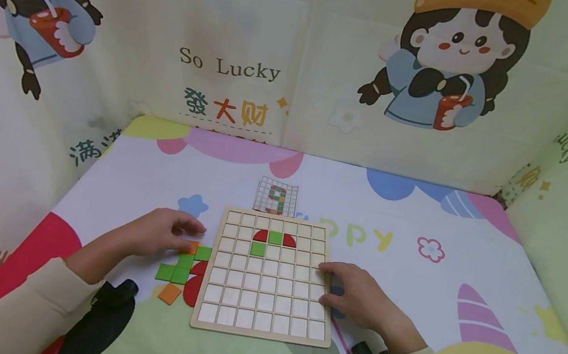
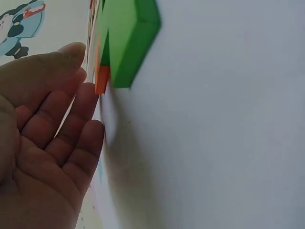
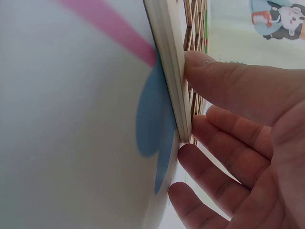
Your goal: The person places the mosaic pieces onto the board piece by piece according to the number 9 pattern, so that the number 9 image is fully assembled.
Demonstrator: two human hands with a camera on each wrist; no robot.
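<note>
A wooden grid board (image 1: 266, 285) lies flat in the middle of the table. In its upper rows sit two red rounded tiles (image 1: 261, 236), a green square tile (image 1: 275, 237) between them and another green tile (image 1: 257, 249) below the left one. My left hand (image 1: 156, 233) hovers at the loose tiles left of the board, its fingertips by an orange tile (image 1: 192, 247). In the left wrist view, thumb and fingers stand apart with nothing between them. My right hand (image 1: 360, 295) rests on the board's right edge, fingers loosely bent; the right wrist view shows its thumb against the rim.
Left of the board lie several loose green tiles (image 1: 180, 275), red rounded tiles (image 1: 192, 290) and an orange tile (image 1: 169, 293). Behind the board is a pattern card (image 1: 276, 196) with a coloured grid figure. Printed fabric walls (image 1: 322, 83) enclose the table.
</note>
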